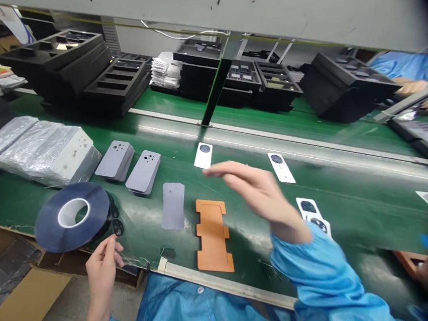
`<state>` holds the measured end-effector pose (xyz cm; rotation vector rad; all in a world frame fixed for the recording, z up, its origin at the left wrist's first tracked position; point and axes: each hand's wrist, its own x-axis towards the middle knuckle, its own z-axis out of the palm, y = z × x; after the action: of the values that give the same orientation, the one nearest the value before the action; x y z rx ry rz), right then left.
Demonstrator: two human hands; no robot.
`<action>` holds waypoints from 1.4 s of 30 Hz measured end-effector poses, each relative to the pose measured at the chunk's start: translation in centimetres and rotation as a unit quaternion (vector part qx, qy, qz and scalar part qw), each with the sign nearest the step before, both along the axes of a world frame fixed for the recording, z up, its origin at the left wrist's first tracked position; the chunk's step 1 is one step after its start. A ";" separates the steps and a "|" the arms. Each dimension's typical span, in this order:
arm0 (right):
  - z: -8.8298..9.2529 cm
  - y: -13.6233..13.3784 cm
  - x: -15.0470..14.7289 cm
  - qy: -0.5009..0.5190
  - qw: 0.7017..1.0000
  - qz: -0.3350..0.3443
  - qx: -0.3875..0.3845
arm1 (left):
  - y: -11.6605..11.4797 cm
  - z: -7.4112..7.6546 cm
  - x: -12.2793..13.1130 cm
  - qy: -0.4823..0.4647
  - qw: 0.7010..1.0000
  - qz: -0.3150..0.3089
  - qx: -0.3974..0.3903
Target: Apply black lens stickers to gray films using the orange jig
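Note:
My left hand is at the table's front edge, thumb and fingers pinched together. It is just below a roll of bluish film on a white core, by black round lens-shaped pieces; what the pinch holds is too small to make out. My right hand reaches over the table with fingers stretched out. Its fingertips are at the lower end of a white phone-shaped card with a dark round patch; whether they touch is unclear. Between my hands lie an orange fixture plate and a thin grey sheet.
Two stacks of grey phone-shaped sheets and plastic-wrapped bundles are at left. More white cards lie at right. Black foam trays stand behind a metal post. A co-worker's blue sleeve shows far right.

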<state>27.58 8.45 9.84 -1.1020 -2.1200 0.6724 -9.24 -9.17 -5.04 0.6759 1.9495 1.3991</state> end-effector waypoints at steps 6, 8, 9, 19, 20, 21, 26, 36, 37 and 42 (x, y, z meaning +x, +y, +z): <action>-11.3 8.4 -3.2 -0.266 0.956 -0.095 -0.076 | 0.3 -0.6 0.1 -0.005 1.000 -0.006 0.010; -13.6 9.6 -3.0 -0.276 0.951 -0.114 -0.075 | 0.2 -0.7 0.1 -0.006 1.000 -0.010 0.005; -14.2 9.9 -2.8 -0.274 0.952 -0.117 -0.071 | 0.2 -0.8 0.1 -0.008 1.000 -0.012 0.006; -12.7 10.4 -2.7 -0.238 0.964 -0.100 -0.065 | 0.8 0.6 0.8 -0.044 0.997 -0.062 0.012; -12.1 9.7 -3.3 -0.230 0.967 -0.089 -0.064 | 1.0 0.8 0.9 -0.047 0.996 -0.079 0.005; -11.5 8.8 -4.1 -0.220 0.971 -0.068 -0.063 | 1.2 0.9 1.1 -0.049 0.995 -0.091 -0.002; -9.3 2.2 -11.3 -0.159 0.976 0.110 -0.096 | 2.7 1.2 2.6 -0.037 0.990 -0.134 -0.015; -10.7 -1.6 -19.5 -0.049 0.948 0.211 -0.234 | 4.7 1.0 3.1 0.126 0.985 -0.114 -0.011; -10.9 -1.6 -19.6 -0.042 0.948 0.212 -0.233 | 4.7 0.9 3.0 0.151 0.983 -0.102 0.002; -12.3 -1.9 -19.6 -0.001 0.939 0.215 -0.269 | 4.6 0.1 2.6 0.208 0.972 -0.087 0.072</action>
<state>7.94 6.55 -2.50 -0.8920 -2.2611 1.5268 -6.63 -4.54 -4.93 1.2627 2.0485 1.3791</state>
